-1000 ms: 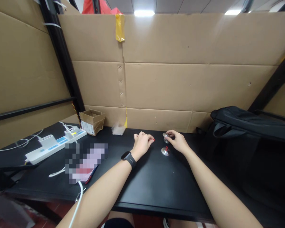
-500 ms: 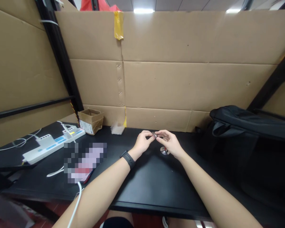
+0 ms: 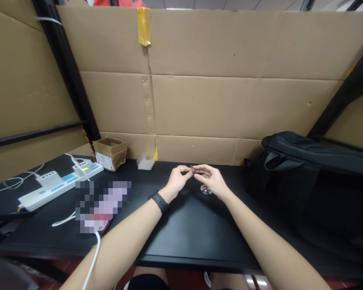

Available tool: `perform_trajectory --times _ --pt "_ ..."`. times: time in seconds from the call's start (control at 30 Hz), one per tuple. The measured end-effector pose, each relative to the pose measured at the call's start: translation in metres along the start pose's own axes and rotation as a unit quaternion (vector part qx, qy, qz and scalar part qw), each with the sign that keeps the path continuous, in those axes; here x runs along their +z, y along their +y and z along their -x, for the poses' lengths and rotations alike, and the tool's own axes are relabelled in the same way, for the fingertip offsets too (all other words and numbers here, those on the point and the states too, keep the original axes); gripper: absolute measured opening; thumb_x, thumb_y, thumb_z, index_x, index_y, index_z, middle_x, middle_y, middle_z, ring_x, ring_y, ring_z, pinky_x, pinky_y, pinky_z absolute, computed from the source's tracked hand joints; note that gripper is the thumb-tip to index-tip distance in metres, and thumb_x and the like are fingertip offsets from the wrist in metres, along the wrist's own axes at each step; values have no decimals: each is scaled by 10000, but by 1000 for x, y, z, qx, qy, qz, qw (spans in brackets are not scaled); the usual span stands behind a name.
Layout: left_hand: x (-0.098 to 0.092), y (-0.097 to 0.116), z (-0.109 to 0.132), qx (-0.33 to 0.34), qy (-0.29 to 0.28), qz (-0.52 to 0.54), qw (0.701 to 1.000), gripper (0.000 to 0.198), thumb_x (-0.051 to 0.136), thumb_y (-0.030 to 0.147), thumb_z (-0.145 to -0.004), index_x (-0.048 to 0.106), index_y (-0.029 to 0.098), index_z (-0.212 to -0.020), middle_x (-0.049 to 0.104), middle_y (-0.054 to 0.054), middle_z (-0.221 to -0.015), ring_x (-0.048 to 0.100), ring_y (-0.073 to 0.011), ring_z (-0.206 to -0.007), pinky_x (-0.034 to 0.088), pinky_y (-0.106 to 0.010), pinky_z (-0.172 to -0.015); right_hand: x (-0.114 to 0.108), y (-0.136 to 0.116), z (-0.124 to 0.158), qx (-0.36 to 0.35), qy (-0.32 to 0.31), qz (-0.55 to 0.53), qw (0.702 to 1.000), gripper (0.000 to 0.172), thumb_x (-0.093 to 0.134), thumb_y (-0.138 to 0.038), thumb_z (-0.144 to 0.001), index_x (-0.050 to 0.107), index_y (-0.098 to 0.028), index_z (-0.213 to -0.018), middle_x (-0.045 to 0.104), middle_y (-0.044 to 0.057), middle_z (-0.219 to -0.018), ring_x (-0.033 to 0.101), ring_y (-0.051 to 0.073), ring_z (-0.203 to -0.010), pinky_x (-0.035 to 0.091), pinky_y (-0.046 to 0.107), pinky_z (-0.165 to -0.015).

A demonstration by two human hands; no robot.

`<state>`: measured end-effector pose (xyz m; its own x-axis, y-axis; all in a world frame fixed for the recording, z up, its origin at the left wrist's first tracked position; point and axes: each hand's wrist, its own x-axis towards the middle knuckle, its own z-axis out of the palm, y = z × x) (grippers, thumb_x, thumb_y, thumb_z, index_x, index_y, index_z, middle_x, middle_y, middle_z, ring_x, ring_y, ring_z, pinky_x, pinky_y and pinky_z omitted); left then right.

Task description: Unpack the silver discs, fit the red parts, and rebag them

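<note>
Left hand (image 3: 178, 180): raised over the table (image 3: 193, 233), thumb and forefinger pinched on the left side of a small disc (image 3: 192, 170); my other fingers curl in behind, largely hidden.
Right hand (image 3: 214, 182): facing the left, thumb below and fingers stretched forward above, their tips closing on the same disc from the right; I hold the palm rounded, with a gap between thumb and fingers.
Disc: up between my two sets of fingertips, tilted nearly edge-on to me; it looks dark and metallic, too small to make out more.
Left arm: reaching in from the lower left, slanting up and inward, the wrist roughly in line with the forearm.
Watch (image 3: 159, 201): black, strapped round my left wrist.
Right arm: bare, coming in from the lower right on the opposite slant, so that my forearms converge on the disc.
Second disc (image 3: 205, 191): silvery with a red bit at its middle, lying on the table just below my right hand.
Left of me: a phone-like blurred thing (image 3: 107, 207), a white cable (image 3: 93, 257) crossing over my forearm, a power strip (image 3: 62, 188), and farther back a box (image 3: 110, 156).
Right of me: a black bag (image 3: 305, 193), well apart from my hands.
</note>
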<state>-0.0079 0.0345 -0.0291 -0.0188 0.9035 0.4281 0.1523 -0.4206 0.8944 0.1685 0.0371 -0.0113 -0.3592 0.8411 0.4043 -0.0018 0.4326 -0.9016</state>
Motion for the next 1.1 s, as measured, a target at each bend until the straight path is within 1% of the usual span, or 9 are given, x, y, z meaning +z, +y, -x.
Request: perform_trajectory --times 0.13,0.27,0.33,0.5,0.6,0.73,0.83,0.97,1.1 --pt "-4 2 0 22 22 -116 993 119 739 313 -800 783 212 -846 703 -64 -1001 649 -203 -960 484 -337 -898 0 -2 1 36 2 14 999 437 807 -420 -723 712 -227 -1104 729 107 -1161 724 280 -929 630 358 -661" --pt "-6 12 3 48 35 -225 973 59 749 300 -793 780 254 -813 685 -33 -1000 594 -223 -1024 455 -374 -917 -1 -2 2 70 4 21 997 427 817 -453 -707 724 -221 -1054 762 101 -1051 723 226 -681 565 293 -473" --pt "-5 18 5 70 39 -250 965 35 750 282 -796 776 262 -808 679 -27 -984 569 -228 -1041 437 -383 -922 -2 -2 3 85 11 23 996 407 807 -482 -716 727 -216 -1013 773 93 -980 711 212 -622 534 280 -439" --pt "-3 28 10 123 40 -299 946 45 747 298 -817 773 262 -811 669 -30 -985 537 -227 -1046 386 -394 -920 -1 -2 2 69 27 31 997 364 760 -537 -759 731 -182 -835 770 89 -821 743 241 -789 582 303 -642" --pt "-3 29 11 147 31 -330 932 46 743 299 -826 774 272 -806 670 -32 -1000 511 -239 -1085 350 -405 -918 1 0 1 85 19 34 996 440 670 -601 -816 712 -165 -768 766 107 -812 751 236 -763 564 280 -611" --pt "-4 30 11 143 21 -350 926 54 735 313 -836 774 276 -829 670 -41 -1018 494 -249 -1101 335 -406 -902 2 1 0 85 30 10 996 396 708 -576 -791 681 -196 -900 774 81 -841 755 236 -767 557 269 -572" --pt "-4 29 10 131 24 -347 928 63 730 333 -840 773 287 -837 667 -39 -1012 493 -251 -1091 331 -408 -896 0 0 1 86 33 1 996 415 740 -536 -778 699 -198 -1016 780 83 -881 756 244 -801 570 288 -610" --pt "-4 26 8 95 34 -335 937 57 732 348 -834 776 310 -835 661 -23 -1000 503 -239 -1059 335 -399 -892 -3 -2 2 88 17 -13 996 422 721 -532 -800 760 -181 -1031 773 117 -999 747 261 -901 586 329 -718" --pt "-4 26 8 73 29 -328 941 66 735 358 -830 775 310 -850 658 -27 -1018 502 -244 -1063 340 -397 -898 -5 2 1 82 23 -23 996 445 810 -471 -719 761 -184 -1056 780 106 -955 745 252 -872 586 343 -731"
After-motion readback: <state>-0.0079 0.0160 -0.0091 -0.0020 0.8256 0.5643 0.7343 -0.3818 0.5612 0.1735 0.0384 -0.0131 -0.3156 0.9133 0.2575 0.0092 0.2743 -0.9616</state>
